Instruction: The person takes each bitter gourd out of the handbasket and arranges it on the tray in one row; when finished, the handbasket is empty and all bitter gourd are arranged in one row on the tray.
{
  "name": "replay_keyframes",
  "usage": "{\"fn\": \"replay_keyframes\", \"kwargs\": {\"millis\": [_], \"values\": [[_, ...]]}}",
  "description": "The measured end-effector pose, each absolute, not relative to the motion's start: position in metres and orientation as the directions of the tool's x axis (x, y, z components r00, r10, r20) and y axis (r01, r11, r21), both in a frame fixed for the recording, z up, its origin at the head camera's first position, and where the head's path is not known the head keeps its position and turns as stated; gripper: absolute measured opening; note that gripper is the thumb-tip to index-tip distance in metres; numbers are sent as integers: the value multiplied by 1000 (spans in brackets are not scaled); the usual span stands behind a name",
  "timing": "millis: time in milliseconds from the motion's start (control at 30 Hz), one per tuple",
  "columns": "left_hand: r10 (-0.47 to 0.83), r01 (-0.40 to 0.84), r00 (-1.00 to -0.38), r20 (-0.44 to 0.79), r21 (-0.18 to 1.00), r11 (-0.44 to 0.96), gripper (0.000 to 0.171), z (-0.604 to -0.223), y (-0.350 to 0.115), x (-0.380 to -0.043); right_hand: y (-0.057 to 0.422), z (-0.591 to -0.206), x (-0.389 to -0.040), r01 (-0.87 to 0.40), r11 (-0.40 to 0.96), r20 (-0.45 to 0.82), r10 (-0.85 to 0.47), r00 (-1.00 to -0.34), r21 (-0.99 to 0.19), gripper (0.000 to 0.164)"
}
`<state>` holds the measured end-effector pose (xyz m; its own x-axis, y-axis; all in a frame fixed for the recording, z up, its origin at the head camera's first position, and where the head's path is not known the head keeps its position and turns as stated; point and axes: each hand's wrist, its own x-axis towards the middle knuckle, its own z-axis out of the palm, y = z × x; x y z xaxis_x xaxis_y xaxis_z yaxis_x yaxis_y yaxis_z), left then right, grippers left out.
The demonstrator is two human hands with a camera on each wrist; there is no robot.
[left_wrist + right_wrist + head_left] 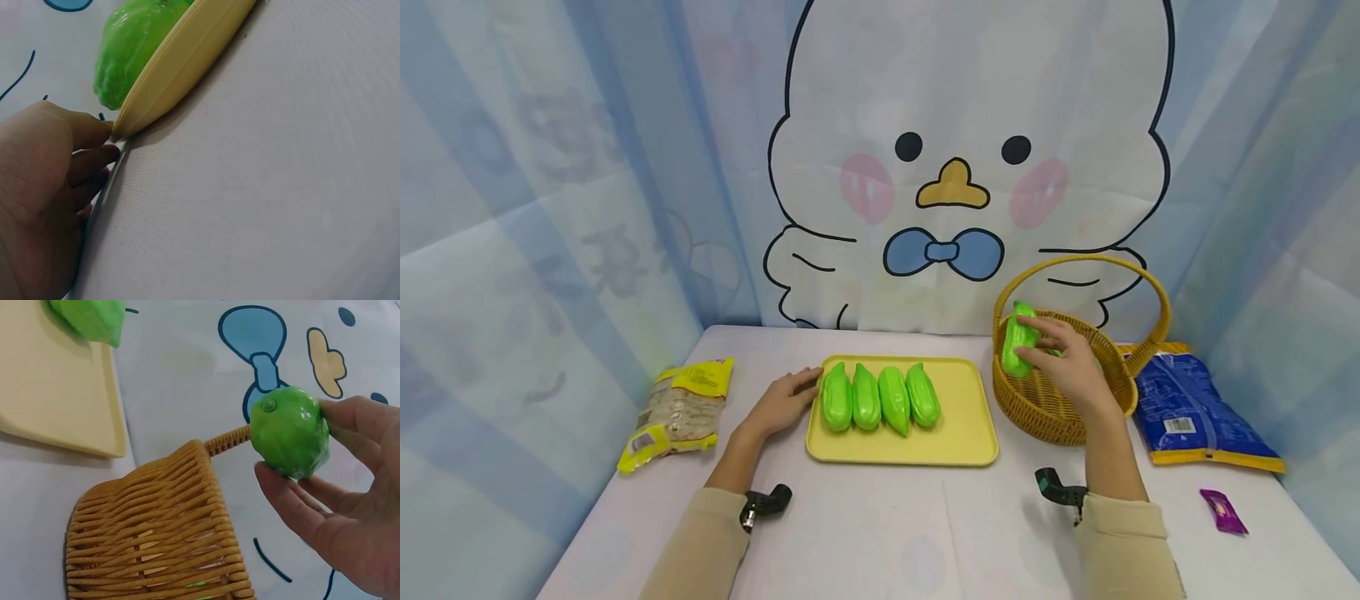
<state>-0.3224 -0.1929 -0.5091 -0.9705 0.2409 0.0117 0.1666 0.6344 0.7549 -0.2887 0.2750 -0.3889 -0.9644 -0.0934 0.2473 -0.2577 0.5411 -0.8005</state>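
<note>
My right hand (1070, 362) grips a glossy green toy bitter melon (1019, 340) between thumb and fingers, held upright over the left side of the wicker basket (1039, 417). In the right wrist view, the melon's stem end (269, 405) faces the camera, above the basket wall (150, 537). My left hand (784, 402) is at the left edge of the yellow tray (962, 446), with thumb and fingers pinching its rim (128, 122). Several more bitter melons (880, 398) lie side by side on the tray's left and middle part. A bit of green shows inside the basket.
The basket's tall handle (1078, 258) arches over its opening. Behind the basket on the right lies a blue packet (1202, 408), with a small purple wrapped candy (1223, 511) nearer. A yellow-and-clear packet (677, 408) is at the left. A printed curtain (955, 100) backs the table.
</note>
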Motion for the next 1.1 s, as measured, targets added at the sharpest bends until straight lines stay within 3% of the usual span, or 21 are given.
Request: {"fn": "replay_keyframes", "kwargs": {"millis": [467, 1100], "values": [[243, 178, -970, 27, 757, 629, 49, -508, -191, -320, 272, -383, -282, -323, 510, 272, -174, -946, -797, 53], [236, 171, -972, 22, 753, 635, 50, -507, -191, -319, 259, -389, -287, -338, 512, 187, -324, -927, -789, 51]]}}
